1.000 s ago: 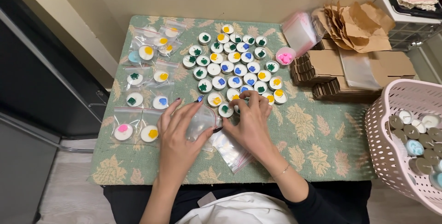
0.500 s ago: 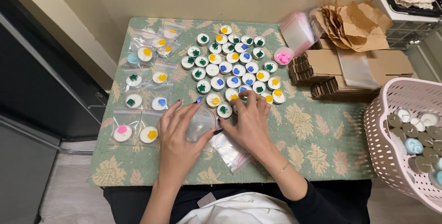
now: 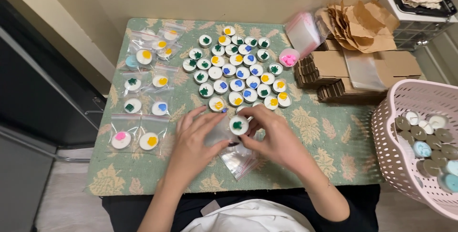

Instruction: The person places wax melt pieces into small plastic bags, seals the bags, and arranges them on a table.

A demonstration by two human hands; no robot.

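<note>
Bagged candles (image 3: 143,86): left side of the table (image 3: 334,160), laid in pairs inside small clear bags.
Left hand (image 3: 193,146): near centre, fingers curled around a clear bag (image 3: 217,132).
Candle (image 3: 238,124): white with a green shape on top, pinched between both hands, touching the bag's mouth.
Right hand (image 3: 276,139): fingertips grasping the candle's right rim.
Bag stack (image 3: 241,160): on the table under the hands.
Loose candles (image 3: 238,72): clustered far centre.
Boxes (image 3: 353,70): flat cardboard, far right.
Basket (image 3: 410,141): pink, right edge, holding more candles.
</note>
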